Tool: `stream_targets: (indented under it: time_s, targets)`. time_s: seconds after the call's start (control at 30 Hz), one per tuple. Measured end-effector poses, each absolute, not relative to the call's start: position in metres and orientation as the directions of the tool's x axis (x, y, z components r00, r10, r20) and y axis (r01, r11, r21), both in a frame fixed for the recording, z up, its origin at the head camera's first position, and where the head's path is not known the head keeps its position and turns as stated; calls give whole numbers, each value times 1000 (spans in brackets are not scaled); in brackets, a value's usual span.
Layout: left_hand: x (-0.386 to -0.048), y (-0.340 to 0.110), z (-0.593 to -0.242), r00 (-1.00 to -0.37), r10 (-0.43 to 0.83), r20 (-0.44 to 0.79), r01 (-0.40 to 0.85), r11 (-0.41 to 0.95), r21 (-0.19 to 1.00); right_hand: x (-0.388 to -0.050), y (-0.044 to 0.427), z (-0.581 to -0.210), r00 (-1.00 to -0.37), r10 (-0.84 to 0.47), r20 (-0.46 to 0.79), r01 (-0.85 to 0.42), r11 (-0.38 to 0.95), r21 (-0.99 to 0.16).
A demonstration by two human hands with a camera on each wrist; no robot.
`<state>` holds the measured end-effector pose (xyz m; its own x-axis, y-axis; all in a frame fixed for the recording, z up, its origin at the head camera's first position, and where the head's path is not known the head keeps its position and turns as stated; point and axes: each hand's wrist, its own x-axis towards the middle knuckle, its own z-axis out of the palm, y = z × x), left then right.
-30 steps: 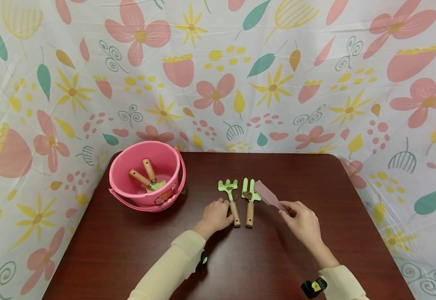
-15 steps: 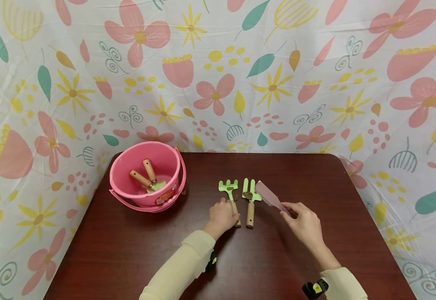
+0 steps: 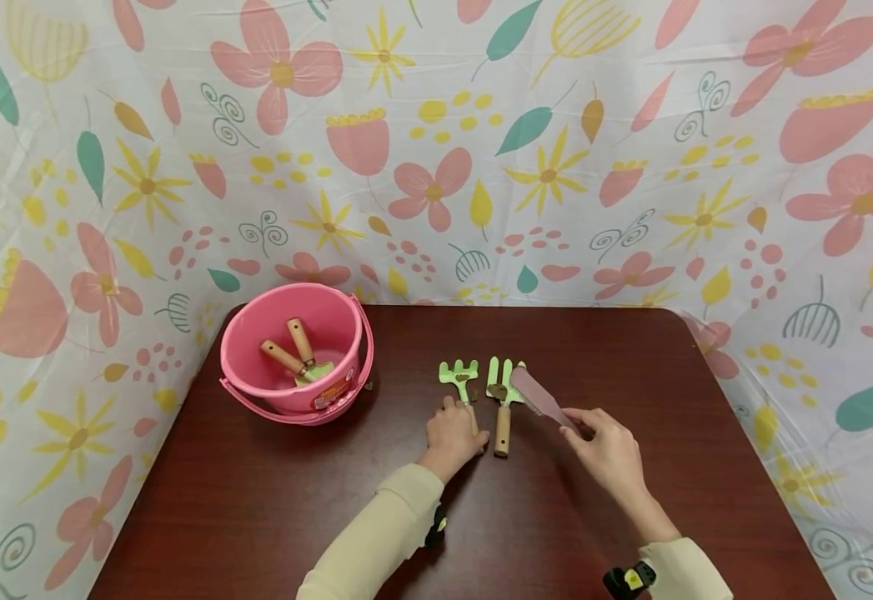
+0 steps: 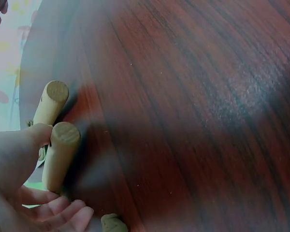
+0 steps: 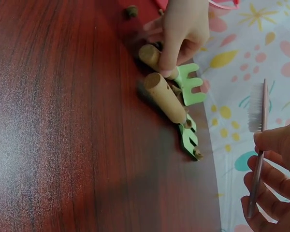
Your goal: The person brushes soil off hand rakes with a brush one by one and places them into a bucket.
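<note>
My left hand (image 3: 454, 433) grips the wooden handle of a small green hand rake (image 3: 459, 375) lying on the table; in the left wrist view, thumb and fingers lie on either side of that handle (image 4: 61, 154). Just right of it lies a green hand fork (image 3: 503, 425) with a wooden handle, touched by neither hand. My right hand (image 3: 607, 450) holds a pink brush (image 3: 539, 398) by its thin handle, the brush head over the right side of the fork's prongs. Its pale bristles show in the right wrist view. Brown clumps (image 3: 498, 391) lie on the fork and rake heads.
A pink bucket (image 3: 323, 312) stands at the table's back left, with two wooden-handled green tools (image 3: 282, 357) inside. A small brown clump (image 5: 131, 10) lies on the dark wooden table (image 3: 594, 350) near it. A flowered cloth (image 3: 436, 125) hangs behind the table.
My left hand has moved right and onto the rake's handle, taking hold of it. The right hand and the brush have hardly moved. Bucket and fork look unchanged.
</note>
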<state>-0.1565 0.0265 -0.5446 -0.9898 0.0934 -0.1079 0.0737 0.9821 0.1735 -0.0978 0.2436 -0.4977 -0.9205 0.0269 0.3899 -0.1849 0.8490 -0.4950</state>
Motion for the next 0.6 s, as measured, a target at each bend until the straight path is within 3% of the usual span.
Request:
stream_targets:
  time_s: [0.33,0.6]
  targets:
    - [-155,24,-543,-990,126,-58,116,982,150,-99,243,-498,-922,17,386,-189,852,-489]
    - [-158,18,-541,-995,79,-57,65,975,211,-97,244,-499,-925,16,379,-186,851,-491]
